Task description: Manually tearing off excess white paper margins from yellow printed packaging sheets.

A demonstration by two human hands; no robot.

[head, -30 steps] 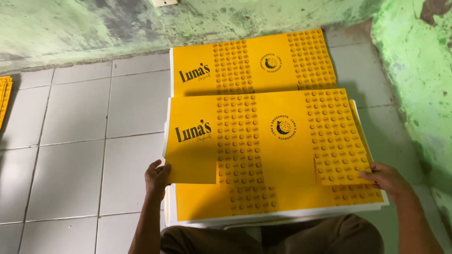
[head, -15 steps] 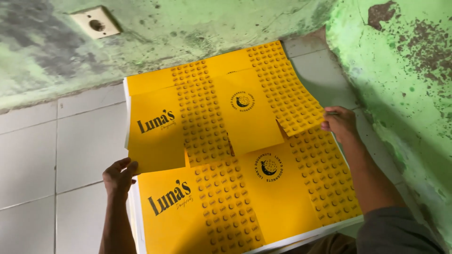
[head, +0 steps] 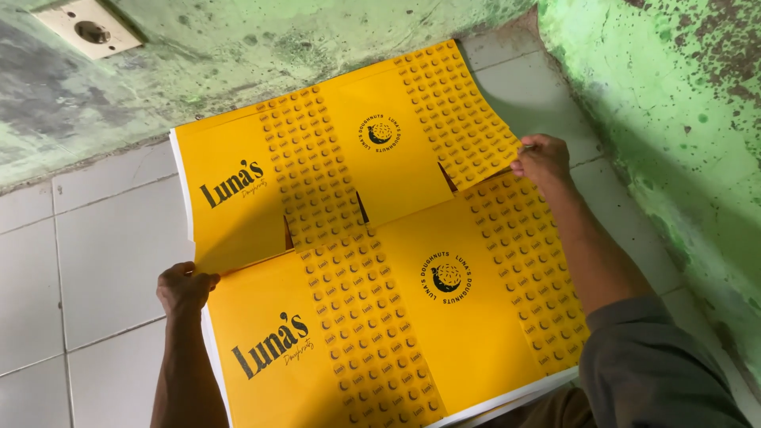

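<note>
A flat yellow die-cut carton sheet (head: 349,174) with black lettering, a round emblem and dotted bands is held out over a tiled floor. My left hand (head: 184,287) grips its near left corner. My right hand (head: 541,158) pinches its right edge flap. Below it, close to me, a second yellow sheet (head: 444,317) of the same print tops a stack (head: 507,400) with white edges showing at the bottom.
White floor tiles (head: 87,261) lie to the left. A worn green wall (head: 238,47) runs along the back with a pale socket plate (head: 87,30) at upper left. Another peeling green wall (head: 682,119) stands close on the right.
Both hands have carried the upper yellow sheet farther from me toward the back wall, uncovering the sheet beneath. The view has swung left and upward.
</note>
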